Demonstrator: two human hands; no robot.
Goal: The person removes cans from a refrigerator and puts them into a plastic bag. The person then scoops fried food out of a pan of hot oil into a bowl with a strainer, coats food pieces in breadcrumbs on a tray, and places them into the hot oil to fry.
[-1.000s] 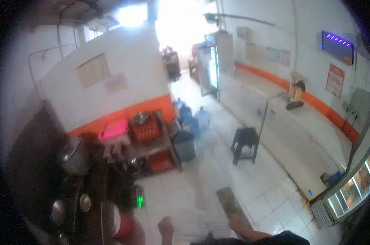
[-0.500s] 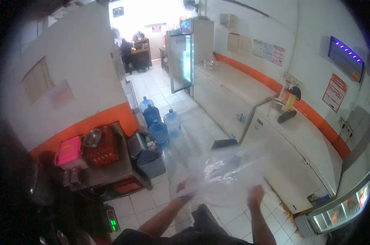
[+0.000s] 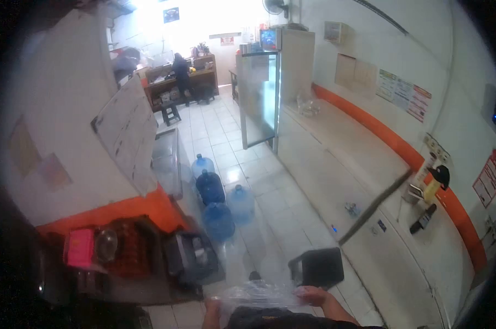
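A clear plastic bag [image 3: 259, 295] stretches low across the front of my body, at the bottom of the view. My left hand [image 3: 212, 305] is closed on one end of it. At the other end my right hand [image 3: 312, 296] grips the plastic with bent fingers. The bag looks crumpled and drawn into a band between the two hands. On the floor just beyond my right hand stands a dark, flat-topped object [image 3: 323, 266], perhaps a stool.
Several blue water jugs [image 3: 218, 219] stand on the tiles ahead. White chest freezers [image 3: 335, 159] line the right side. A glass-door fridge [image 3: 259, 101] stands open farther on. At left are a grey bin [image 3: 190, 257] and a red crate [image 3: 133, 249]. A person [image 3: 181, 74] stands at a far counter.
The bag was spread wide in front of me; now it is gathered close to my body. My hands have drawn in nearer each other. The viewpoint has moved forward and tilted up.
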